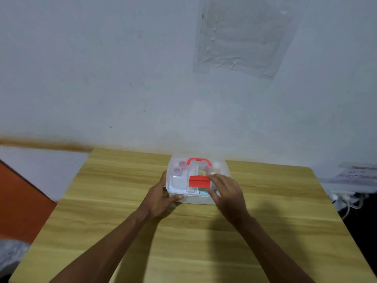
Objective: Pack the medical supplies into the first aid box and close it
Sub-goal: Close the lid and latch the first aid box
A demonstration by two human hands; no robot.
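**A:** What's around you, starting from the left?

**B:** There's an orange panel [18, 201] at the far left edge. Below it, in the lower left corner, is a crumpled clear bag [12, 252], blurred. My table [122, 231], light wood grain, fills the lower half. Behind it is a pale wall [102, 78], with a wrinkled clear sheet [244, 35] taped up at the upper right. At the right edge lies a sign [355, 174] with red print I can't read, and white plugs [342, 199] with cords just under it. Only my own forearms cross the table toward the box.

**A:** And the box?

**B:** The box [177, 180] sits mid-frame, near the table's far edge and close to the wall. It's clear plastic with the lid down. A red handle [196, 160] stands at the back of the lid and a red latch [199, 180] lies across the front middle. My left hand [158, 198] grips the left front corner, thumb along the front wall and fingers round the side. My right hand [226, 193] is curled over the lid's front edge, fingertips touching the latch's right end and thumb on the wall below.

**A:** What can't you make out?

**B:** Through the lid I see two pink caps [179, 167] at the left and a teal packet [203, 193] under the latch. The rest inside is a white blur. My right hand covers the right front corner, and I can't tell whether the latch has caught. Both arms are cut off at the bottom edge.
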